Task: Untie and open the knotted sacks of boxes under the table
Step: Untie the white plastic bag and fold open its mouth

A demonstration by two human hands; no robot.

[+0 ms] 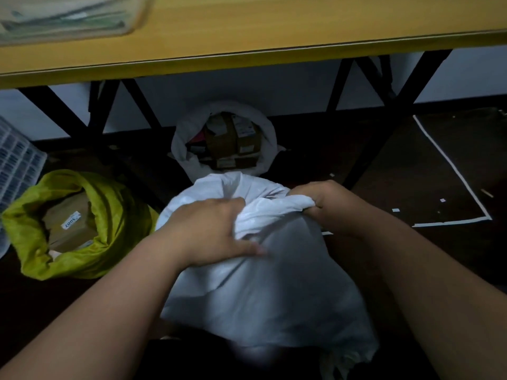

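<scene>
White sack [263,292] upright | neck up | left hand [211,231], right hand [321,198] grip neck

It looked like a storeroom or a packing office. Under a yellow table [274,28] with a black metal frame [90,116], open sacks [109,215] full of labelled cardboard boxes [68,223] stood on a dark floor [411,165], beside a plastic crate [16,160].

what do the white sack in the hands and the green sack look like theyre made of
White sack: probably thin woven plastic or cloth, matte, crumpling softly where both hands grip it. Green sack: similar crinkly fabric with a slight sheen, its rim rolled down.
</scene>
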